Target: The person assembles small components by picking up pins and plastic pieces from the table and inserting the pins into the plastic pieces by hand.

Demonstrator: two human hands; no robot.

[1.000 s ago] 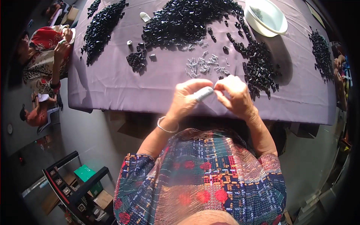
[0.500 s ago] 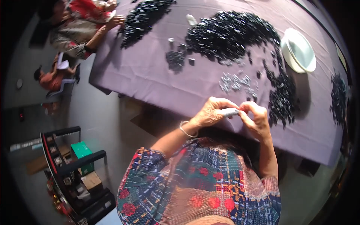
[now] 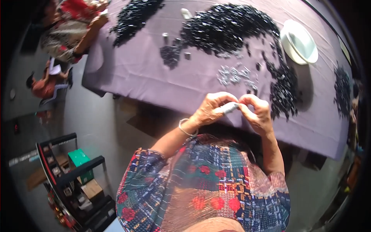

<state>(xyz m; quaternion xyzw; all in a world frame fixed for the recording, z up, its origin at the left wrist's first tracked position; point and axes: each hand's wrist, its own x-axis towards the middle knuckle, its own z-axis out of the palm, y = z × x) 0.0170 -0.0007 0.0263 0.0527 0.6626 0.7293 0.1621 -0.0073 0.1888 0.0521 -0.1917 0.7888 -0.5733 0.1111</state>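
Above the near edge of the cloth-covered table, my left hand [image 3: 210,109] and my right hand [image 3: 258,114] meet fingertip to fingertip. Both are closed in a pinch; whatever lies between the tips is too small to make out. A grey wrap [image 3: 229,108] covers the left thumb. Just beyond the hands lies a loose scatter of small silver-grey pieces [image 3: 234,75]. Farther off spreads a large heap of small glossy black pieces [image 3: 228,29], with a trail of them [image 3: 284,92] running down to the right of my right hand.
A white plastic basin [image 3: 288,44] stands at the right on the purple tablecloth [image 3: 135,77]. More black pieces [image 3: 135,17] lie far left, beside another person [image 3: 71,33]. A small white cylinder [image 3: 165,35] stands mid-left. On the floor, a black cart [image 3: 73,170] holds boxes.
The whole view has shifted, so table and heaps sit a little higher and farther left. My hands stay pinched together, with the right fingers slightly more curled around the left fingertips.
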